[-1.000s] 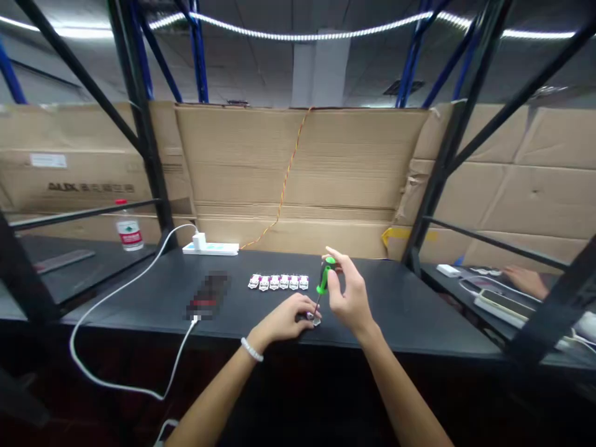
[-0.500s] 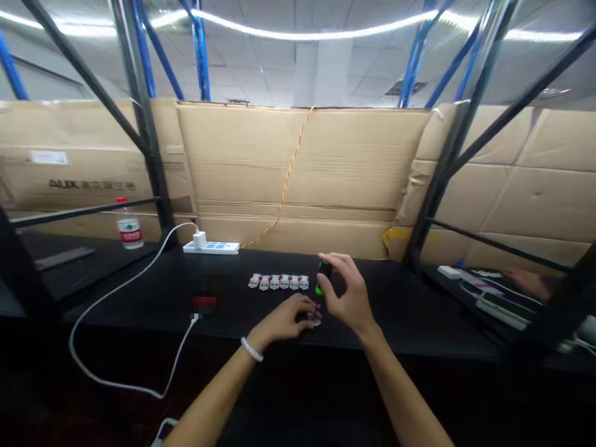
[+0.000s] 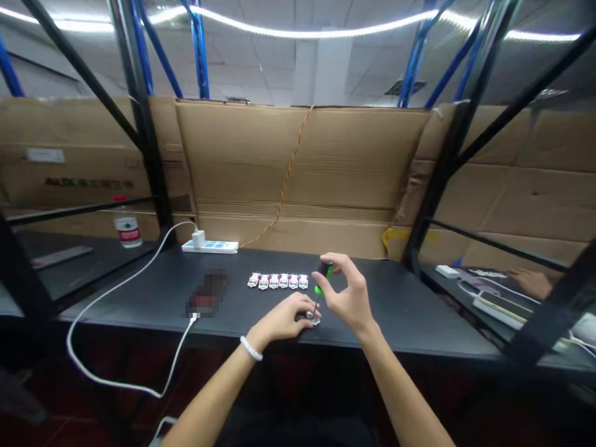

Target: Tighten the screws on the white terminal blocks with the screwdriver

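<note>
My right hand (image 3: 347,292) is closed round the black and green handle of a screwdriver (image 3: 318,289). The shaft points down, its tip at a small white part (image 3: 313,318) near the table's front edge. With fingertips pressed on that part, my left hand (image 3: 288,316) steadies it against the black table (image 3: 400,316); a white bead bracelet circles the wrist. Behind the hands, several similar white parts (image 3: 278,281) with purple bits stand in a row. What exactly the parts are is too small to make out.
A white power strip (image 3: 212,246) with a plugged-in charger lies at the back left. Its white cable (image 3: 109,288) loops to a blurred-out device (image 3: 207,295). A water bottle (image 3: 127,228) stands farther left. At the right, another person's hand (image 3: 531,282) is near some electronics.
The screwdriver handle has turned and tilts slightly more in my right hand. My left hand stays on the white part. The picture's exposure has shifted, making the table look lighter.
</note>
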Demonstrator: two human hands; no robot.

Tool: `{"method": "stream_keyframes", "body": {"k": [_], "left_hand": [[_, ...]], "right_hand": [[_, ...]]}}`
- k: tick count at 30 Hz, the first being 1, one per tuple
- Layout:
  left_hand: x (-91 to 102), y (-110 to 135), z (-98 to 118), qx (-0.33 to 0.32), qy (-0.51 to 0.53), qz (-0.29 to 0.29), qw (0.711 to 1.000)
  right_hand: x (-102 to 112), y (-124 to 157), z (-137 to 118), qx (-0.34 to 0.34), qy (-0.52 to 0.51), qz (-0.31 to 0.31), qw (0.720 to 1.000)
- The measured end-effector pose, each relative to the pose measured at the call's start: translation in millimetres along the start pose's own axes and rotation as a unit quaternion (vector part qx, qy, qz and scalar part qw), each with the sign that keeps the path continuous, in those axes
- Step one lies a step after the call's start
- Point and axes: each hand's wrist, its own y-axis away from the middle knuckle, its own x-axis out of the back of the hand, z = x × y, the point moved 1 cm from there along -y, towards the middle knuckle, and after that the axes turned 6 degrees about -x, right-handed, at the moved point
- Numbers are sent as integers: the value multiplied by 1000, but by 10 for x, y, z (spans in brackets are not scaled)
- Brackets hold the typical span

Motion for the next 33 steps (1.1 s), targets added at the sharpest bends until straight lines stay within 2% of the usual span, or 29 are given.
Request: {"method": "stream_keyframes", "body": {"k": [6,14,21,27,33], "left_hand": [[13,4,8,3,0,-1,1000],[3,-11,-5,8,-3,-4,1000],[10,-1,-5,3,-17,-6,1000],[22,5,9,5,-5,-1,1000],[25,-1,27,13,1,-3,1000]], "right_hand": [[-46,48,-69,-12,-28,2,1000],[-152,47,-42,0,-4,50,999],[-94,101,31,-46,-54,-19,997],[-13,62,38,-36,-3,34,999],[-25,126,181,-100,-85,-5,991]]}}
